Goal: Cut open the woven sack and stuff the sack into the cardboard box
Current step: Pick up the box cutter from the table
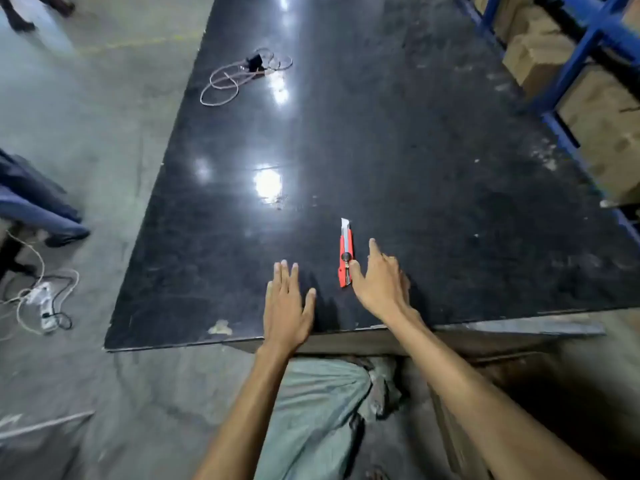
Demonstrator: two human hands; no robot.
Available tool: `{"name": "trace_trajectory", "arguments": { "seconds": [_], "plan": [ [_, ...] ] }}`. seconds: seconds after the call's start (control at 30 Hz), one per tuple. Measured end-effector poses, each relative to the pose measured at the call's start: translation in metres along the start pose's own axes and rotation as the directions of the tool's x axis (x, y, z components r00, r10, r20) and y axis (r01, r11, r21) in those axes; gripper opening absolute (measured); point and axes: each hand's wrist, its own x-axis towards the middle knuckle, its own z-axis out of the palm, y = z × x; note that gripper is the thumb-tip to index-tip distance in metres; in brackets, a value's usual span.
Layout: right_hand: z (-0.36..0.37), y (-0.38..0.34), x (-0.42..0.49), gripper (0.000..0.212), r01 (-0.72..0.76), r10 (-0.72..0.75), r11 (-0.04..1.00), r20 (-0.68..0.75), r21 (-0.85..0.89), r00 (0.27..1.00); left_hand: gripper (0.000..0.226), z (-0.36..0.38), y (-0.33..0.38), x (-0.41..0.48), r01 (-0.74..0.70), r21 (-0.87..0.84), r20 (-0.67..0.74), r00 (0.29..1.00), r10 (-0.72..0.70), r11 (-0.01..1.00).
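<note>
Viewed from the head camera, above a large glossy black counter (381,133) with ceiling lights mirrored in it.

Left hand (285,306): laid flat, palm down, near the counter's front edge; fingers straight and close together, thumb spread; grip apart, empty.

Right hand (377,285): set just beside a red plastic utility knife with an extended silver blade (345,258); index finger pointed forward, thumb touching the knife's right flank near its black lock wheel; grip apart, not closed on the handle. Knife lay flat on the counter, blade pointing away from the person.

Grey-green woven sack (311,410): located below the counter's front edge, between the two forearms, on the grey concrete floor (104,133); mouth state not discernible.

Brown cardboard boxes (599,109): stacked in a blue metal rack (585,46) along the counter's right side.

Coiled pale cord with a black plug (242,74): far left part of the counter.

White power strip with cables (45,306): on the floor, left.
</note>
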Motion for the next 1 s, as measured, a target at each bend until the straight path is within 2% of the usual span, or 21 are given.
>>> {"name": "trace_trajectory", "arguments": {
  "seconds": [0.07,0.17,0.23,0.33,0.57,0.73,0.83,1.0],
  "plan": [
    [0.035,0.005,0.022,0.067,-0.076,0.075,0.997,-0.058,-0.016,0.995,0.090,0.030,-0.019,0.022,0.057,0.017,0.010,0.998,-0.057,0.998],
    [0.078,0.009,0.047,0.065,-0.147,0.125,0.984,-0.194,-0.102,0.973,0.072,0.063,-0.036,0.039,0.088,0.124,-0.102,0.992,-0.075,0.988],
    [0.097,0.009,0.060,0.057,-0.158,0.109,0.977,-0.305,-0.142,0.946,0.065,0.073,-0.039,0.040,0.084,0.169,-0.161,0.985,-0.056,0.982],
    [0.108,0.005,0.070,0.041,-0.199,0.121,0.968,-0.407,-0.155,0.906,0.064,0.075,-0.040,0.045,0.073,0.194,-0.166,0.985,-0.040,0.978],
    [0.119,0.010,0.078,0.036,-0.203,0.102,0.964,-0.463,-0.173,0.881,0.065,0.077,-0.040,0.046,0.083,0.195,-0.159,0.986,-0.052,0.977],
    [0.125,0.013,0.077,0.034,-0.081,-0.001,0.985,-0.469,-0.154,0.883,0.064,0.080,-0.042,0.043,0.070,0.177,-0.187,0.982,-0.037,0.982],
    [0.126,0.015,0.076,0.034,-0.037,0.002,0.998,-0.514,-0.058,0.858,0.064,0.082,-0.042,0.043,0.054,0.185,-0.215,0.976,-0.014,0.981],
    [0.121,0.023,0.046,0.031,0.010,0.134,0.962,-0.500,0.274,0.856,0.065,0.083,-0.045,0.042,0.026,0.165,-0.227,0.974,0.013,0.986]
  ]
}}
